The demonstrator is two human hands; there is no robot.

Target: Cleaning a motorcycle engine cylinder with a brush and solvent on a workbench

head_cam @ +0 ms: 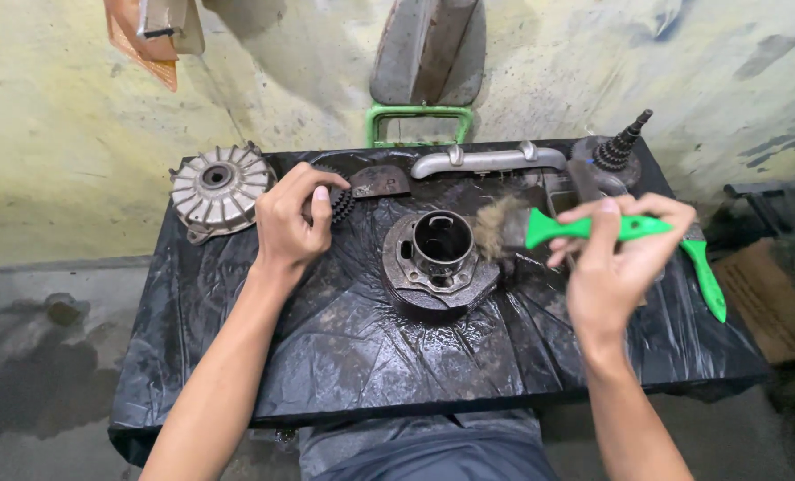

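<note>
Cleaning is judged to be in hand: a green brush [562,228] is gripped by the right hand [613,258], bristles beside the cylinder [439,258] at mid-desk [344,374]. A gear [340,203] is pinched by the left hand [289,223]. Brushing the gear would call for bringing both together.

Toothed gear [341,203] mostly covered by left hand [288,220] — tooth count unreadable; second green-handled tool [706,278] has its head hidden behind right hand [613,258]; grey panel [428,51] and orange object [151,37] cut by top edge.
</note>
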